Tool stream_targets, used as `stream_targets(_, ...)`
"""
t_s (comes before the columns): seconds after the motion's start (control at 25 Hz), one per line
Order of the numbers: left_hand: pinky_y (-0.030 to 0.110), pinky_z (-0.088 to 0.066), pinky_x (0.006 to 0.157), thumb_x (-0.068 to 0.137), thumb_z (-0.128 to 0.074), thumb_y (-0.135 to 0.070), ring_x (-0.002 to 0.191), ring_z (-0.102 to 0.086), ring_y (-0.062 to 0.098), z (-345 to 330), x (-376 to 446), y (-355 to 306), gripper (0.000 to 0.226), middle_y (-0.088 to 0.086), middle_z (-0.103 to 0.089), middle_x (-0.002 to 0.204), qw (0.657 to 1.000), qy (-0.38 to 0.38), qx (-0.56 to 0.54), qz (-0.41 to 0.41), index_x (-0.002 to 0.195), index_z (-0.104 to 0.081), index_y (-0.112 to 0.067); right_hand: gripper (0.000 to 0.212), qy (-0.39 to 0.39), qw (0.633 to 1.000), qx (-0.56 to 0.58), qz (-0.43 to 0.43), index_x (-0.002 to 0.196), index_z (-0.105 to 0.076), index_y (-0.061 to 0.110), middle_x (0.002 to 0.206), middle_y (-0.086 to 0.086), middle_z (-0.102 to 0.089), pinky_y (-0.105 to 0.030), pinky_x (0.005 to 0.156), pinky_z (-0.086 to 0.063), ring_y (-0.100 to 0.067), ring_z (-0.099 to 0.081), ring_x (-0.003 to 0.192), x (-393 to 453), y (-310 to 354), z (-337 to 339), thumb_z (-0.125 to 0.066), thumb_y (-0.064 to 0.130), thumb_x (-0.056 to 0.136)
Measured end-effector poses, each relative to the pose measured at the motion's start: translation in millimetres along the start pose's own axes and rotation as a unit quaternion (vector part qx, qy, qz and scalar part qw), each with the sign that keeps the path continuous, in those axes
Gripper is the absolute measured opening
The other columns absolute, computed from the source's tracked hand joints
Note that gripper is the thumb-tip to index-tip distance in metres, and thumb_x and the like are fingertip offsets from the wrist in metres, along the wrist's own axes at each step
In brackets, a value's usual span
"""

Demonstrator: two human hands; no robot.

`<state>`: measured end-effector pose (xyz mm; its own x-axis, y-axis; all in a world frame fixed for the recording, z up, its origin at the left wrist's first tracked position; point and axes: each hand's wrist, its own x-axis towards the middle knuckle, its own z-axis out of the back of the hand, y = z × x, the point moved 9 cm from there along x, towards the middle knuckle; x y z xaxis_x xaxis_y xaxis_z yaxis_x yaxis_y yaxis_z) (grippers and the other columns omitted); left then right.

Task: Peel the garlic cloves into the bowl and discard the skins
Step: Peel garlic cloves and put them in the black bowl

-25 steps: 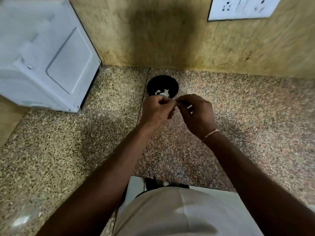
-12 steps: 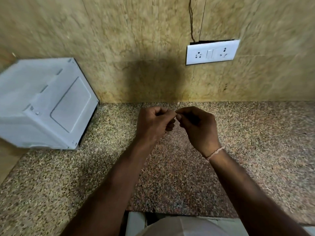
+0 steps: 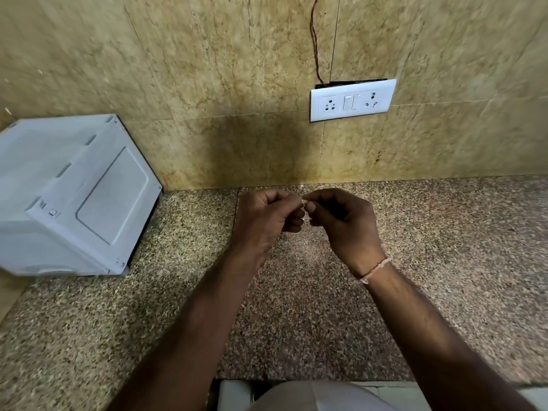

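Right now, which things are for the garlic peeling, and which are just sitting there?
For the job:
left hand
right hand
garlic clove, a pale bit pinched between the fingertips of both hands

Just there:
white box
socket plate
wire
counter
wrist thread

The bowl is not in view.

Both hands up over the counter (image 3: 444, 262), mid-frame, just in front of the wall (image 3: 207, 69). Left hand (image 3: 264, 221) and right hand (image 3: 347, 223) meet fingertip to fingertip, w/ a tiny bit of garlic clove (image 3: 303, 200) pinched between them. Thread band (image 3: 375, 269) sits on the right wrist. Box appliance (image 3: 74, 197) stands far left on the counter, back against the wall. Socket plate (image 3: 353, 100) is on the wall, above and right of the hands, wire (image 3: 314, 40) running up from it.
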<state>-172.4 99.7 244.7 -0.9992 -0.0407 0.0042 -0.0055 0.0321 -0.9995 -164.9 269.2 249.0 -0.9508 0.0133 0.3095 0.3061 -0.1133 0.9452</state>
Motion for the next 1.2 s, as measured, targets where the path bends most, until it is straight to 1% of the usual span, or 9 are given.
stream_targets(0.12,0.029,-0.058,0.057,0.089,-0.077,-0.016,0.062,-0.072,0.023,1,-3,-1,0.014,0.018,-0.075,0.075,1.0,0.0,-0.013,0.007,0.079,-0.079,-0.007,0.014,0.0,1.0,0.027,-0.014,0.107,-0.076,0.013,0.089,-0.004,-0.078,-0.038,0.073,-0.063,-0.024,-0.073,0.077,-2,-2,-3,-0.073,0.006,0.094)
stream_targets(0.24,0.03,-0.058,0.056,0.092,-0.076,-0.014,0.062,-0.071,0.022,3,-7,0,0.015,0.017,-0.075,0.074,1.0,-0.004,-0.017,0.011,0.08,-0.077,-0.006,0.017,0.003,1.0,0.021,-0.009,0.111,-0.076,0.01,0.09,-0.003,-0.078,-0.036,0.076,-0.063,-0.023,-0.075,0.08,-5,-1,-6,-0.071,0.005,0.096)
stream_targets(0.44,0.03,-0.058,0.055,0.093,-0.073,-0.011,0.057,-0.068,0.019,5,-11,5,0.019,0.012,-0.076,0.074,1.0,-0.005,-0.011,0.01,0.075,-0.078,-0.008,0.022,0.016,0.994,-0.098,0.045,0.118,-0.077,0.017,0.098,0.01,-0.078,-0.025,0.078,-0.061,-0.002,-0.074,0.09,-13,10,-10,-0.071,0.012,0.097)
stream_targets(0.6,0.029,-0.057,0.054,0.094,-0.074,-0.011,0.057,-0.068,0.018,7,-14,11,0.017,0.013,-0.076,0.074,1.0,-0.013,-0.014,0.022,0.082,-0.076,0.0,0.021,0.017,0.99,-0.126,0.054,0.116,-0.077,0.026,0.101,0.019,-0.076,-0.023,0.071,-0.06,0.0,-0.072,0.092,-17,13,-11,-0.071,0.017,0.098)
stream_targets(0.72,0.029,-0.057,0.054,0.095,-0.073,-0.013,0.058,-0.069,0.02,8,-17,13,0.02,0.013,-0.075,0.074,1.0,-0.014,-0.005,0.019,0.086,-0.075,0.005,0.021,0.011,0.989,-0.14,0.051,0.116,-0.077,0.027,0.102,0.018,-0.076,-0.027,0.068,-0.06,0.0,-0.071,0.092,-18,11,-9,-0.071,0.02,0.098)
stream_targets(0.84,0.028,-0.057,0.055,0.096,-0.072,-0.013,0.059,-0.069,0.019,7,-19,14,0.021,0.012,-0.076,0.075,1.0,-0.009,0.002,0.014,0.085,-0.076,0.004,0.022,0.019,0.988,-0.144,0.048,0.118,-0.076,0.029,0.098,0.017,-0.077,-0.037,0.072,-0.063,-0.002,-0.073,0.088,-20,10,-9,-0.071,0.022,0.098)
stream_targets(0.92,0.03,-0.058,0.056,0.096,-0.072,-0.013,0.061,-0.069,0.02,7,-21,15,0.021,0.014,-0.076,0.076,1.0,-0.009,-0.001,0.015,0.083,-0.076,0.002,0.021,0.023,0.988,-0.146,0.042,0.117,-0.077,0.026,0.095,0.014,-0.078,-0.039,0.073,-0.062,-0.005,-0.074,0.086,-22,8,-11,-0.072,0.021,0.097)
stream_targets(1.04,0.03,-0.059,0.057,0.097,-0.072,-0.014,0.062,-0.07,0.021,9,-22,20,0.02,0.013,-0.076,0.075,1.0,-0.008,-0.008,0.019,0.086,-0.076,0.002,0.016,0.02,0.995,-0.101,0.008,0.111,-0.076,0.023,0.089,0.011,-0.077,-0.035,0.071,-0.062,-0.006,-0.074,0.083,-21,-1,-12,-0.072,0.018,0.097)
stream_targets(1.2,0.028,-0.057,0.055,0.096,-0.074,-0.015,0.061,-0.071,0.019,11,-23,31,0.019,0.01,-0.075,0.072,0.999,-0.015,-0.016,0.041,0.089,-0.075,0.002,0.015,0.01,0.995,0.046,-0.086,0.11,-0.074,0.016,0.085,-0.007,-0.077,-0.034,0.071,-0.061,-0.02,-0.074,0.082,-23,-21,-15,-0.068,0.009,0.098)
